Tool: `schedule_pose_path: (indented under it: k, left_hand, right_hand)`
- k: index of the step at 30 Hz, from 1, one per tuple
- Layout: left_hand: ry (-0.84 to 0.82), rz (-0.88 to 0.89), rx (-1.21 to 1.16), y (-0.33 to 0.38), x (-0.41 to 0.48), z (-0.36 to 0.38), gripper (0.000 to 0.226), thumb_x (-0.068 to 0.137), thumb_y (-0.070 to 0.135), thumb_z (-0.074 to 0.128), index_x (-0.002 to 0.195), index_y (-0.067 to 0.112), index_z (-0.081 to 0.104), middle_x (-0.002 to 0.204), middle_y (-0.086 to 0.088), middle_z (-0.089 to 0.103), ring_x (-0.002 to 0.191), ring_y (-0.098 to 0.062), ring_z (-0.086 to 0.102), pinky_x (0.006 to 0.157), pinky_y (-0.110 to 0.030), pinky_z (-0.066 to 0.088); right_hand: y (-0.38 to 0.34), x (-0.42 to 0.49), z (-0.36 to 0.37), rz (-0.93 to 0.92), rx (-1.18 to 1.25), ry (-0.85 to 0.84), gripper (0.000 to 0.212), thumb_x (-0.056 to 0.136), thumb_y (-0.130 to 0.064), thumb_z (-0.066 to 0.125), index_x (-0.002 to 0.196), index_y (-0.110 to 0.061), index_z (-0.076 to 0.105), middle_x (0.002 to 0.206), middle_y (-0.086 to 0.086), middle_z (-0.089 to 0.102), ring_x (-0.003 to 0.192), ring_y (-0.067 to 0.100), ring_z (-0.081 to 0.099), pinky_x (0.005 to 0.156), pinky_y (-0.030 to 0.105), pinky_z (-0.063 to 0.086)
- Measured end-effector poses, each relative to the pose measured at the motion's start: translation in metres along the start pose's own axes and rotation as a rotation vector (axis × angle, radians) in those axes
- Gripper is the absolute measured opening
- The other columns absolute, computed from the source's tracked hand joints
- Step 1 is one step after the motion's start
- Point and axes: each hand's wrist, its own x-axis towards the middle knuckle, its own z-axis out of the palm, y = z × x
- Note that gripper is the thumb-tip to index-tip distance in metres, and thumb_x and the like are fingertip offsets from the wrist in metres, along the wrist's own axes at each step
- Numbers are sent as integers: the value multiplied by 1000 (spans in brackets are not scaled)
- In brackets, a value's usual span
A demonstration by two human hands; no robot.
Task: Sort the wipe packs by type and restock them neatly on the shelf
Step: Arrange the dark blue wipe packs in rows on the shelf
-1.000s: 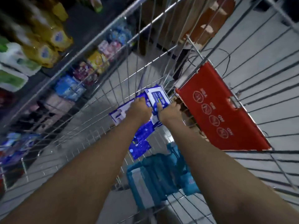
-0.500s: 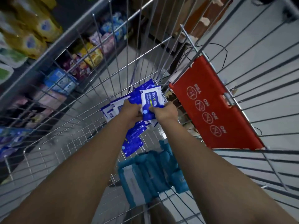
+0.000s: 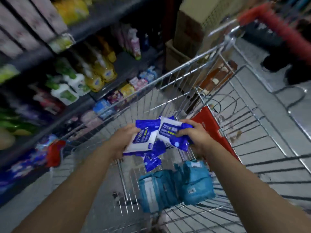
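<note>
Both my hands are inside a wire shopping cart, each holding blue-and-white wipe packs. My left hand grips a blue-and-white pack from its left side. My right hand grips another blue-and-white pack from the right. More blue packs hang below the two, bunched together; which hand holds them I cannot tell. Several teal wipe packs stand on the cart floor nearer to me. The shelf with wipe packs runs along the left.
The cart's red child-seat flap is just right of my right hand. Shelves on the left hold yellow and green bottles and small packs. Cardboard boxes stand beyond the cart. A person's dark legs are at the far right.
My hands have lifted the blue packs up from the cart floor and moved apart, one pack in each. The view has swung up towards the shelves.
</note>
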Motion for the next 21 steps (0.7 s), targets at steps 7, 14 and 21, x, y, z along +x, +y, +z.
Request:
schedule_pose_path:
  k: [7, 14, 21]
  left_hand:
    - [-101, 236, -164, 97, -166, -79, 37, 73, 5, 63, 110, 11, 63, 108, -14, 71, 86, -23, 71, 87, -48, 53]
    - [129, 526, -164, 126, -292, -207, 41, 71, -5, 64, 111, 6, 61, 95, -9, 74, 78, -17, 71, 64, -30, 58]
    - [377, 692, -200, 118, -381, -401, 11, 95, 8, 51, 104, 10, 57, 90, -8, 72, 69, -16, 69, 62, -30, 58]
  right_hand:
    - [-104, -121, 112, -29, 29, -504, 29, 69, 7, 62, 96, 0, 68, 83, 17, 73, 66, 25, 72, 63, 43, 58]
    - [-148, -210, 289, -172, -26, -587, 19, 84, -5, 61, 102, -7, 65, 83, 8, 74, 66, 16, 71, 46, 26, 55]
    - [-115, -269, 497, -229, 60, -616, 15, 85, -5, 63, 100, -7, 65, 80, 7, 74, 63, 14, 70, 51, 27, 56]
